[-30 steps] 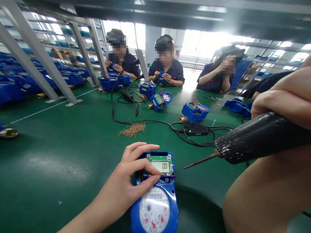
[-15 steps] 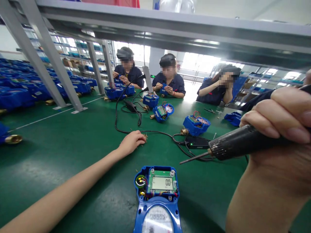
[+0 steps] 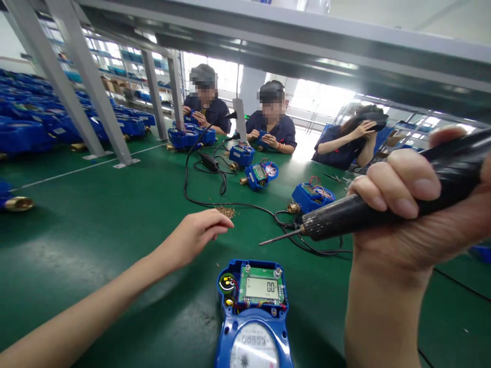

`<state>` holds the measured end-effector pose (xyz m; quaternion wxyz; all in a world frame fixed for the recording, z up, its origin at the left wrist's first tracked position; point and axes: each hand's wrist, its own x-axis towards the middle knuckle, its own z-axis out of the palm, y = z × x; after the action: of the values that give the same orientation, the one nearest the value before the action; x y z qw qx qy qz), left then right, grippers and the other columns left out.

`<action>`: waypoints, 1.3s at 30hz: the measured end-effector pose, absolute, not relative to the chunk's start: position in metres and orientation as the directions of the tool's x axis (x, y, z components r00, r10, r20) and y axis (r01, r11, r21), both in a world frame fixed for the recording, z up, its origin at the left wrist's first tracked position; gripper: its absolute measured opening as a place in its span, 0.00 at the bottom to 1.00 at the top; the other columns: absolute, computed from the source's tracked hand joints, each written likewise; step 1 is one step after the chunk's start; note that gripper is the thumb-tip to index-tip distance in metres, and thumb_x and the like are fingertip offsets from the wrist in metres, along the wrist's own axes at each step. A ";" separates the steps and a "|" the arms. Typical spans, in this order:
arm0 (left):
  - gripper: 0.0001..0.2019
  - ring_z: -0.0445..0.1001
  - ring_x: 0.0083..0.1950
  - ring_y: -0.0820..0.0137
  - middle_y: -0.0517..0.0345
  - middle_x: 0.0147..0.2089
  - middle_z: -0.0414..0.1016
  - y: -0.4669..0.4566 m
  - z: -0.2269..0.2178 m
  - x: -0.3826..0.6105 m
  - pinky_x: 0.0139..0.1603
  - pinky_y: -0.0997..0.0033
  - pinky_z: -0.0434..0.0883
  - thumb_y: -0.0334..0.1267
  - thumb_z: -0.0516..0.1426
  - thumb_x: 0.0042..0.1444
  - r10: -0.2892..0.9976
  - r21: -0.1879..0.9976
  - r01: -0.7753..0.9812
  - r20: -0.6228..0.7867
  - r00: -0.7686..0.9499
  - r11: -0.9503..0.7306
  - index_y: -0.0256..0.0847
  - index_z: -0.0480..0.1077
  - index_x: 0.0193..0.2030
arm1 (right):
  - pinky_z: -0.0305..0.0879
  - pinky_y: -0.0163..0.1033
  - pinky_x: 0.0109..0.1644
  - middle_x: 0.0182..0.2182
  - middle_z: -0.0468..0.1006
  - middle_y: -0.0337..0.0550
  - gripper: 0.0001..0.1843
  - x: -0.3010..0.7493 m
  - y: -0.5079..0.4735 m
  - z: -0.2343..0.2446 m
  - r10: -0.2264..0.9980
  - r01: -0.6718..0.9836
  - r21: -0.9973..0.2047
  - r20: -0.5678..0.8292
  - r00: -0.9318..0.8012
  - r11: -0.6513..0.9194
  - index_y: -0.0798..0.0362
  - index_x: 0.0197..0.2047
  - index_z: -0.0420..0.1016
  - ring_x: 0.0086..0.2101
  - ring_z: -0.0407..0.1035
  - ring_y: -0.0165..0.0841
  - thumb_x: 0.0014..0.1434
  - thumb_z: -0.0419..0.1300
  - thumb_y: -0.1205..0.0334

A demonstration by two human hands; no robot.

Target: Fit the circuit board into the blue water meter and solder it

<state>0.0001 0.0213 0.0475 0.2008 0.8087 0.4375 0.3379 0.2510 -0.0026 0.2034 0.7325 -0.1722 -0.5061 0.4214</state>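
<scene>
My right hand [image 3: 406, 204] is wrapped round a black electric screwdriver [image 3: 345, 217], its thin bit pointing left above the table. Over the near side of a small pile of brass-coloured screws [image 3: 227, 211] is my left hand [image 3: 199, 232], thumb and fingers drawn together. Whatever sits between those fingertips is hidden. Below both hands lies a blue water meter [image 3: 251, 324] with its upper housing uncovered. Inside, a green circuit board carries a lit display [image 3: 263, 289] reading 0.0, with wires and a round battery-like part at its left. A round dial [image 3: 253, 347] shows underneath.
Several opened blue meters [image 3: 312, 197] stand farther back, among black cables [image 3: 245, 205]. Grey metal legs [image 3: 92, 87] rise at left under a shelf [image 3: 268, 51]. Many blue meters [image 3: 30, 128] fill the left side. Three co-workers [image 3: 270, 122] sit across the green table [image 3: 115, 220].
My left hand has lifted off the screw pile and come nearer, uncovering more screws. The screwdriver in my right hand has shifted left and slightly up. The view has tilted a little.
</scene>
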 end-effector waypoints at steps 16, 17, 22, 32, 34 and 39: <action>0.09 0.71 0.38 0.71 0.58 0.38 0.71 -0.031 0.056 0.009 0.38 0.73 0.69 0.30 0.49 0.70 0.723 0.606 0.394 0.571 0.390 -0.691 0.38 0.68 0.38 | 0.43 0.32 0.16 0.13 0.56 0.23 0.17 0.184 0.010 0.214 0.827 -0.467 -0.760 0.554 -0.101 0.452 0.52 0.34 0.67 0.13 0.47 0.18 0.50 0.70 0.54; 0.09 0.71 0.37 0.71 0.59 0.37 0.70 -0.032 0.056 0.010 0.37 0.73 0.69 0.30 0.50 0.69 0.727 0.605 0.403 0.566 0.389 -0.687 0.38 0.68 0.37 | 0.43 0.31 0.16 0.13 0.56 0.24 0.17 0.183 0.010 0.215 0.825 -0.462 -0.763 0.555 -0.109 0.453 0.52 0.34 0.67 0.13 0.47 0.18 0.51 0.70 0.52; 0.11 0.69 0.33 0.71 0.60 0.33 0.69 -0.032 0.053 0.014 0.32 0.72 0.67 0.35 0.53 0.68 0.755 0.594 0.468 0.540 0.372 -0.655 0.39 0.65 0.32 | 0.41 0.33 0.15 0.12 0.56 0.24 0.20 0.175 0.006 0.217 0.832 -0.414 -0.796 0.536 -0.146 0.441 0.51 0.34 0.68 0.12 0.45 0.19 0.52 0.69 0.47; 0.48 0.59 0.72 0.52 0.46 0.72 0.58 -0.044 0.045 0.010 0.69 0.47 0.62 0.55 0.68 0.49 0.881 0.937 0.260 0.091 0.464 -0.234 0.49 0.50 0.72 | 0.42 0.35 0.15 0.13 0.58 0.25 0.16 0.178 0.008 0.220 0.830 -0.251 -0.840 0.528 -0.176 0.481 0.50 0.33 0.68 0.12 0.46 0.21 0.51 0.72 0.55; 0.51 0.57 0.73 0.49 0.44 0.73 0.56 -0.048 0.044 0.012 0.71 0.45 0.59 0.56 0.69 0.45 0.878 0.961 0.228 0.027 0.478 -0.154 0.48 0.51 0.73 | 0.43 0.33 0.15 0.13 0.58 0.25 0.17 0.179 0.009 0.218 0.834 -0.243 -0.851 0.514 -0.199 0.466 0.50 0.34 0.68 0.12 0.47 0.20 0.50 0.72 0.56; 0.50 0.60 0.71 0.48 0.46 0.72 0.59 -0.053 0.039 0.020 0.71 0.44 0.59 0.54 0.70 0.45 0.877 0.984 0.172 -0.041 0.479 -0.048 0.49 0.52 0.72 | 0.44 0.31 0.13 0.13 0.56 0.26 0.14 0.176 0.011 0.211 0.835 -0.234 -0.858 0.504 -0.219 0.457 0.50 0.34 0.67 0.11 0.45 0.21 0.51 0.66 0.54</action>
<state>0.0196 -0.0526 0.0391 0.5605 0.6523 0.4020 0.3141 0.1764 0.0111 0.2110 0.5775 -0.2391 -0.6283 0.4632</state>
